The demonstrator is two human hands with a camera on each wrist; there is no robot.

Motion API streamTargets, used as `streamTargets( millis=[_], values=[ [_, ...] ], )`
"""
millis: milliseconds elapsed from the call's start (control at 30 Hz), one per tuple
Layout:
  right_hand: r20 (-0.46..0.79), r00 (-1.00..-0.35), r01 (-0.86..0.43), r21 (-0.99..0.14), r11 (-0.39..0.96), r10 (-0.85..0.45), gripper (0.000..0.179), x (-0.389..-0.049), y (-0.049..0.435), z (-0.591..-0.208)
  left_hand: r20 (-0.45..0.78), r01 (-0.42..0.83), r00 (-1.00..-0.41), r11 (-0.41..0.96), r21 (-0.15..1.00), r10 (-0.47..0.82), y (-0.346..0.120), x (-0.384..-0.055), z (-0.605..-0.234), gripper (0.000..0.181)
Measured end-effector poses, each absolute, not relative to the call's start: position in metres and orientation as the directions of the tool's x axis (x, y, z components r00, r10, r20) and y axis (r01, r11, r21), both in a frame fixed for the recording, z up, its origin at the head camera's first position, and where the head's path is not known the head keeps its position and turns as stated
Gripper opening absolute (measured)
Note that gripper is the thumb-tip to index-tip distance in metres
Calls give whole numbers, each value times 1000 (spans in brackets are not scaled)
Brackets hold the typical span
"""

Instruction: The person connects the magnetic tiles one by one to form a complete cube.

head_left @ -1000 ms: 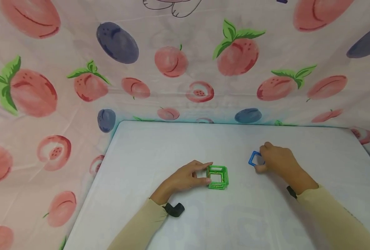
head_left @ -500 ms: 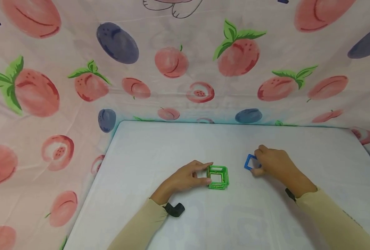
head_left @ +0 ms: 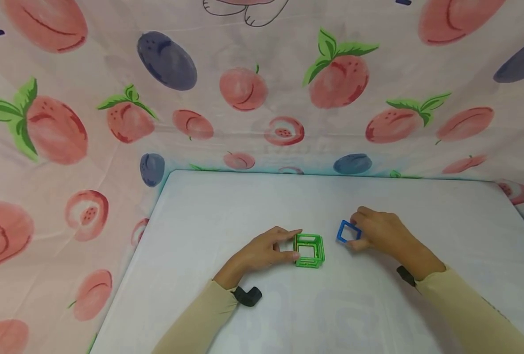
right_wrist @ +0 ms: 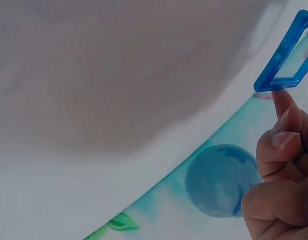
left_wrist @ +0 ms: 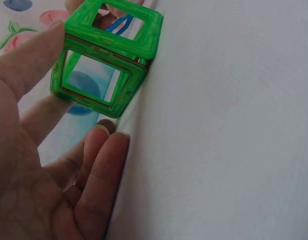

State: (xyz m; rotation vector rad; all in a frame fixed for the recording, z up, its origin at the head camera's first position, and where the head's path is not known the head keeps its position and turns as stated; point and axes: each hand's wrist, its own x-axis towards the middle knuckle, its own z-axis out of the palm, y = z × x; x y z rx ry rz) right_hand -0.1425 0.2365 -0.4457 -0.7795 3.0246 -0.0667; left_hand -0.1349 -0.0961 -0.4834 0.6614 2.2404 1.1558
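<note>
On the white table stands a cube of green magnetic tiles (head_left: pixel 309 266), its open frames showing through. My left hand (head_left: pixel 259 253) pinches the cube's left side between thumb and index finger; the left wrist view shows the green cube (left_wrist: pixel 96 102) close up, the other fingers below it. To the cube's right, my right hand (head_left: pixel 379 232) holds a blue square magnetic tile (head_left: pixel 340 231) by its right edge, tilted and apart from the cube. In the right wrist view the blue tile (right_wrist: pixel 278 60) is partly cut off, with a fingertip at its lower edge.
The white table (head_left: pixel 226 196) stretches around both hands. A fruit-print cloth (head_left: pixel 284 73) hangs behind it and at the left. Dark bands (head_left: pixel 248 296) sit at both wrists.
My right hand has moved left and slightly toward me with the blue tile, closer to the green cube. The left hand and the cube have stayed in place.
</note>
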Motion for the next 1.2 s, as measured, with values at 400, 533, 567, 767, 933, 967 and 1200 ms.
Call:
streamTargets(
  millis=[400,533,567,767,933,967,1200],
  values=[
    [13,-871,-489,-121,864,-491,46,-138,211,-426,-234,176,-748,525,833,621,-95,-135,-484,62],
    [34,-857,-514,-145,846,-515,43,-136,202,-420,-224,186,-746,520,833,627,-95,-135,-484,63],
    [40,-851,-523,-149,839,-523,43,-136,200,-418,-222,190,-745,519,833,628,-95,-135,-484,63],
    [69,-815,-579,-161,800,-576,45,-132,188,-412,-218,196,-745,519,832,630,-95,-135,-485,63],
    [69,-793,-608,-156,778,-606,45,-132,178,-412,-229,174,-750,518,837,621,-94,-135,-485,62],
    [64,-791,-610,-152,777,-608,45,-132,176,-413,-231,169,-750,518,839,619,-94,-134,-485,61],
    [28,-766,-642,-89,761,-643,56,-131,165,-416,-244,157,-752,525,836,612,-94,-133,-486,60]
  ],
)
